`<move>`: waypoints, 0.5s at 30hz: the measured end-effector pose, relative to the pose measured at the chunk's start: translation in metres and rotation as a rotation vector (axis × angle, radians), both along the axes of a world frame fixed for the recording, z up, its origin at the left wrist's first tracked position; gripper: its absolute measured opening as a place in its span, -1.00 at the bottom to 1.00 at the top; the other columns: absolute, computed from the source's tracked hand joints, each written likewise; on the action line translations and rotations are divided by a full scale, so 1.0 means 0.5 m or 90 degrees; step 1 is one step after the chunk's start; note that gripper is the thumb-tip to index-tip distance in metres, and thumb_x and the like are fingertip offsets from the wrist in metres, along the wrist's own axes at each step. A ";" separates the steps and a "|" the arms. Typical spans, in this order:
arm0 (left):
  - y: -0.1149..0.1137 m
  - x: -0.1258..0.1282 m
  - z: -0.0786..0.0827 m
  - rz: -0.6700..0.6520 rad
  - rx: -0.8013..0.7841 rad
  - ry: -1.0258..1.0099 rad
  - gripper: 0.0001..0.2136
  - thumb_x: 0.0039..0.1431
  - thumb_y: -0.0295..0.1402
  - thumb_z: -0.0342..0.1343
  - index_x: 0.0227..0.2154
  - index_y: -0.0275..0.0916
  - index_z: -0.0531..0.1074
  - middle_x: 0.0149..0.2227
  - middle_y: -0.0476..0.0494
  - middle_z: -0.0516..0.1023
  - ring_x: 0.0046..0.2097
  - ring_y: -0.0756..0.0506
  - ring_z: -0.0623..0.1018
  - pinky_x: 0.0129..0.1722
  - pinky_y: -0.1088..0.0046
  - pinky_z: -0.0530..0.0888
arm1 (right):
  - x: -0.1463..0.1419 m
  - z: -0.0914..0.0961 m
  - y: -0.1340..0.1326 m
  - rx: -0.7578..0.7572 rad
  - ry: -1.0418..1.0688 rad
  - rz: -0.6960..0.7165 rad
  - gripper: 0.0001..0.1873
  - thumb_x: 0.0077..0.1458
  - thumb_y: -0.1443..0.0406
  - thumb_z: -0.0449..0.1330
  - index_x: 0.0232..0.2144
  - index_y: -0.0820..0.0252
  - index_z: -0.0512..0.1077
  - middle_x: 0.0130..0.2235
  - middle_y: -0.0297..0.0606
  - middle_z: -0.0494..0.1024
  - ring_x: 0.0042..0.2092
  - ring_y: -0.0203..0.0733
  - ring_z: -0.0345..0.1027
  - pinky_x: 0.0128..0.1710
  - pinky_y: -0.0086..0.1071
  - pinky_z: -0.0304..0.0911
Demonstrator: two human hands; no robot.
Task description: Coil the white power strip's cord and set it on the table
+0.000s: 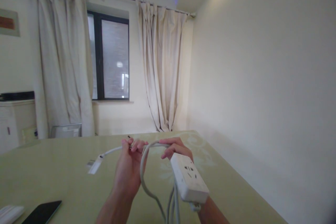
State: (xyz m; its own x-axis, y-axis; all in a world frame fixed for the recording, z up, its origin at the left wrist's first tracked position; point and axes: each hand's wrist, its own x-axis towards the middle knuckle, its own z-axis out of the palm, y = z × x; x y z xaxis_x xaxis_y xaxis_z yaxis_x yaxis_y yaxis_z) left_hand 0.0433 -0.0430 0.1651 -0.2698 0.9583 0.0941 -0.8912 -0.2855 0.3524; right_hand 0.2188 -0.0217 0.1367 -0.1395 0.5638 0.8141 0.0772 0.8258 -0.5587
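Observation:
My left hand [129, 168] is raised over the table with its fingers closed on the grey-white cord [143, 171] of a power strip. From its far side a short length of white cord leads left to a white plug-like end [96, 165], slightly blurred. A tiny dark tip [128, 137] shows by the left fingertips; what it is I cannot tell. My right hand [178, 147] pinches the cord a little further right. Against its back hangs the white power strip [189, 178], socket face up, partly covering wrist and palm. Loops of cord drop between both arms.
The pale green table [70, 175] spreads under both hands. A dark phone [43, 212] and a white object [12, 213] lie at its near left. A plain wall [262, 94] borders the right; curtains [162, 66] and a window [115, 59] stand behind.

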 end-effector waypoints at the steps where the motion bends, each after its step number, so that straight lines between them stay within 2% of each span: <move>1: 0.002 0.007 -0.005 -0.017 0.015 0.003 -0.67 0.50 -0.23 0.03 -0.45 -0.20 0.29 -0.57 0.13 0.16 -0.52 0.05 0.35 -0.32 0.47 0.58 | 0.001 -0.003 0.002 -0.042 0.009 0.006 -0.52 0.28 -0.11 0.23 -0.49 0.06 0.61 -0.15 -0.14 0.71 -0.11 0.00 0.56 -0.02 -0.14 0.42; 4: 0.006 -0.012 -0.010 -0.013 0.050 0.047 -0.69 0.43 -0.28 0.15 -0.45 -0.21 0.26 -0.57 0.17 0.03 -0.59 0.08 0.15 -0.56 0.57 0.34 | 0.016 -0.011 0.014 -0.157 0.050 -0.009 -0.48 0.30 -0.16 0.16 -0.34 0.06 0.66 -0.43 -0.25 0.59 -0.24 -0.04 0.51 -0.05 -0.16 0.39; 6: 0.008 -0.043 -0.006 0.022 0.056 0.078 -0.68 0.43 -0.30 0.15 -0.46 -0.21 0.24 -0.58 0.18 -0.01 -0.60 0.08 0.07 -0.63 0.57 0.20 | 0.031 -0.016 0.027 -0.191 0.085 -0.021 -0.46 0.26 -0.19 0.18 -0.32 0.07 0.66 -0.49 -0.29 0.52 -0.24 -0.03 0.49 -0.02 -0.16 0.35; 10: 0.003 -0.089 0.011 0.092 0.032 0.110 -0.66 0.50 -0.40 -0.03 -0.49 -0.21 0.22 -0.61 0.19 -0.05 -0.62 0.06 -0.04 -0.67 0.53 0.08 | 0.056 -0.025 0.053 -0.231 0.198 -0.005 -0.42 0.18 -0.19 0.27 -0.60 0.11 0.49 -0.33 -0.19 0.64 -0.11 0.00 0.49 0.04 -0.18 0.28; 12: -0.002 -0.098 0.019 0.118 0.027 0.139 -0.66 0.51 -0.42 -0.05 -0.49 -0.21 0.22 -0.62 0.20 -0.06 -0.62 0.06 -0.07 -0.67 0.53 0.06 | 0.062 -0.023 0.059 -0.257 0.255 0.013 -0.39 0.12 -0.17 0.33 -0.68 0.12 0.41 -0.26 -0.17 0.67 -0.08 -0.01 0.48 0.06 -0.19 0.28; 15: -0.011 -0.115 0.028 0.158 0.033 0.190 -0.67 0.48 -0.44 -0.04 -0.49 -0.21 0.24 -0.63 0.20 -0.07 -0.61 0.05 -0.11 -0.67 0.52 0.03 | 0.067 -0.008 0.058 -0.288 0.343 0.040 -0.38 0.01 -0.14 0.44 -0.73 0.13 0.35 -0.33 -0.20 0.64 -0.16 -0.08 0.46 0.00 -0.24 0.30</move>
